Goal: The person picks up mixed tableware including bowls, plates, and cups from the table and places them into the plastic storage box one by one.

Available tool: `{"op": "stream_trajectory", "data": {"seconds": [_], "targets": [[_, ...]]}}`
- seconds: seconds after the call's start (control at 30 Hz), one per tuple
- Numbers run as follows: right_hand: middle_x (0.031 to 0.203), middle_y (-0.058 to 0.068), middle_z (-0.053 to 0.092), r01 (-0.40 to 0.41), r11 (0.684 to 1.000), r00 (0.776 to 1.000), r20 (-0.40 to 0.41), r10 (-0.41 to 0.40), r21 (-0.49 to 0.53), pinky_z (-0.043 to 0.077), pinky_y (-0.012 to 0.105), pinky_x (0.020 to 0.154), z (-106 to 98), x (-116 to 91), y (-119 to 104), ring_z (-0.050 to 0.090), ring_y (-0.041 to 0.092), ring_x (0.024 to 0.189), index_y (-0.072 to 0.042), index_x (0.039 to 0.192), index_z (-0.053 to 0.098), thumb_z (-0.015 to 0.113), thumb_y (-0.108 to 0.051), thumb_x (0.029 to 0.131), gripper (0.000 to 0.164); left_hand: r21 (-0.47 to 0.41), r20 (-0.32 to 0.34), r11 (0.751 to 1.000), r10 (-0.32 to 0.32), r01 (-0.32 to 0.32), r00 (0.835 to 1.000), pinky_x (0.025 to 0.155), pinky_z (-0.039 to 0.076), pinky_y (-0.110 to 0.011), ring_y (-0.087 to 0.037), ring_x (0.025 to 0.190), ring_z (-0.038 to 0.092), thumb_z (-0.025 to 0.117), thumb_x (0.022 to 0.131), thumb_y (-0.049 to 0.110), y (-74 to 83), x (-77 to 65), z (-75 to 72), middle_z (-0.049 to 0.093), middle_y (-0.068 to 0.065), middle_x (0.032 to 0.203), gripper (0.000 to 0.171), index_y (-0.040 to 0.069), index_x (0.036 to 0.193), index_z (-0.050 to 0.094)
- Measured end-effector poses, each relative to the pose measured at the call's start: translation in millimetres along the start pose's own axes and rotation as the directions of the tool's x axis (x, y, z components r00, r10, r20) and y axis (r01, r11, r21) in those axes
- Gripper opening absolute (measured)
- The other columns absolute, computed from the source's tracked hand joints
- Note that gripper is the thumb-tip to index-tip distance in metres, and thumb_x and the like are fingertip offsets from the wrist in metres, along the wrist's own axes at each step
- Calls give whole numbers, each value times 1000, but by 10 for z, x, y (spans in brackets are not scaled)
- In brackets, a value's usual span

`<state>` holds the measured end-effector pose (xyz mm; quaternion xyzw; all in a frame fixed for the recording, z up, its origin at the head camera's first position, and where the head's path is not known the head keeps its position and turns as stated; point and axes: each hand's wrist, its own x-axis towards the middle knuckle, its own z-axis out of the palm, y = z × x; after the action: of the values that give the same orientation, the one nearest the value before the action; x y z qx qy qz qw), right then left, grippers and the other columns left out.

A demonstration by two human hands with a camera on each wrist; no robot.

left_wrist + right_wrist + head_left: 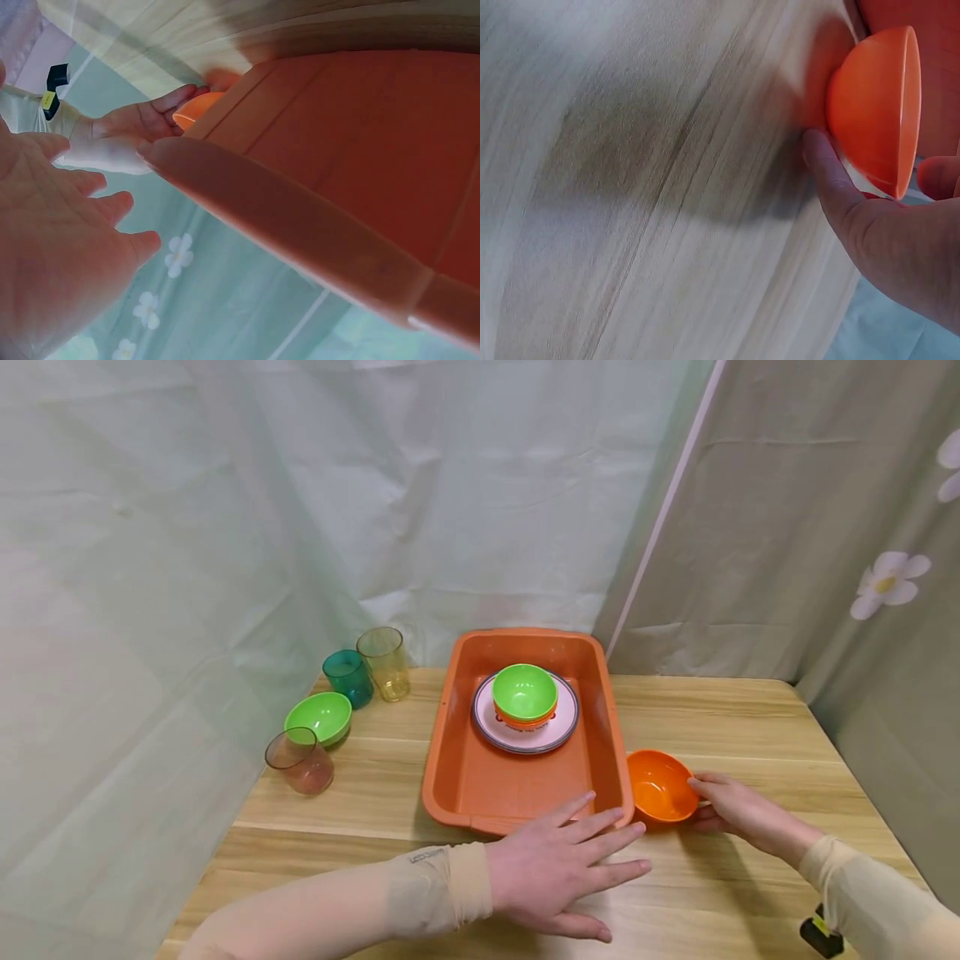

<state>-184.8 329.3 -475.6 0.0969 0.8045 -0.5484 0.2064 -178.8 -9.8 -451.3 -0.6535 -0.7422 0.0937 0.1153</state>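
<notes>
My right hand pinches the right rim of an orange bowl, which stands upright on the table against the right side of an orange-brown basin. The right wrist view shows this bowl from the side, with one fingertip low by its base and another digit at the rim. With fingers straight and spread, my left hand hovers by the basin's near right corner and holds nothing. Inside the basin, a green bowl is stacked on orange, both on a pale dark-rimmed plate.
To the left on the wooden table stand a green bowl, a pink see-through cup, a teal cup and a yellow cup. Curtains hang behind and at both sides.
</notes>
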Motion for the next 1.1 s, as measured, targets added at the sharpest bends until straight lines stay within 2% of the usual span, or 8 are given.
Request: {"op": "stream_trajectory", "data": {"seconds": [0.33, 0.63, 0.83, 1.1], "targets": [[142, 51, 32, -18, 996, 1000, -4, 19, 84, 56, 48, 93, 20, 39, 15, 68, 35, 106, 31, 144, 9, 29, -15, 113, 59, -3, -11, 1000, -6, 6, 1000, 125, 3, -54, -25, 157, 6, 29, 99, 76, 2, 34, -4, 12, -6, 171, 80, 30, 164, 24], [136, 44, 45, -49, 989, 999, -12, 51, 141, 56, 49, 93, 25, 87, 42, 68, 35, 106, 28, 144, 18, 29, -18, 113, 57, 2, 8, 1000, -5, 5, 1000, 124, 1, -54, -25, 157, 5, 27, 99, 76, 1, 62, -8, 9, -5, 172, 80, 31, 165, 21], [136, 43, 46, -73, 975, 997, -9, 76, 212, 55, 50, 94, 33, 111, 55, 68, 36, 107, 27, 146, 18, 29, -19, 113, 58, 7, 2, 1000, -2, 2, 1000, 124, 2, -54, -25, 157, 6, 28, 99, 76, -12, 66, -19, 11, -6, 171, 80, 31, 165, 23], [135, 41, 47, -88, 964, 995, -13, 94, 249, 56, 49, 93, 56, 104, 48, 69, 34, 105, 26, 147, 18, 30, -20, 112, 58, 11, 8, 1000, -3, 3, 1000, 124, 3, -54, -25, 157, 7, 29, 100, 74, -22, 77, -31, 11, -6, 171, 78, 31, 164, 25]]}}
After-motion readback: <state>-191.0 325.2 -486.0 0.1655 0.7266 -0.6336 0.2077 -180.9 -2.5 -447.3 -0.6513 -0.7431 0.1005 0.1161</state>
